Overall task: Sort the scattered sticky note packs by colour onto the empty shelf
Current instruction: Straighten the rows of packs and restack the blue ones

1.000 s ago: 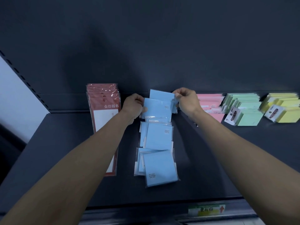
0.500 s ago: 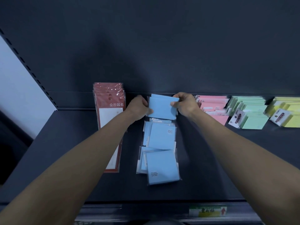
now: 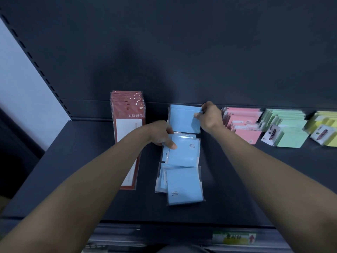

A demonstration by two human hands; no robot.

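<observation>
Blue packs: three overlapping piles run front to back down the middle of the shelf (image 3: 73, 161). The rear blue packs (image 3: 183, 119) lie against the back panel, then come the middle blue packs (image 3: 183, 152) and the front blue packs (image 3: 184, 185).
Right hand: the right hand (image 3: 209, 116) pinches the right edge of the rear blue packs, with thumb and fingertips closed on it.
Left hand: the left hand (image 3: 159, 135) has its thumb lying on top of the middle blue packs and its fingers curled at their upper left corner. Its grip looks closed on that corner.
Handling: the packs are probably light and thin, yet stiff enough to carry by one edge. The clear wrappers look glossy, so piled packs may well slide over one another.
Where to hold: a side edge seems best, thumb above and fingers beneath, or a pile squared between both hands.
Materials: the packs are flat square paper pads in clear film with loose flaps and small printed labels. The shelf is matte and dark.
Other colours: pink packs (image 3: 242, 125), green packs (image 3: 288, 130) and yellow packs (image 3: 326, 125) lie in piles to the right. Tall red packs (image 3: 127, 110) lie at the left.
</observation>
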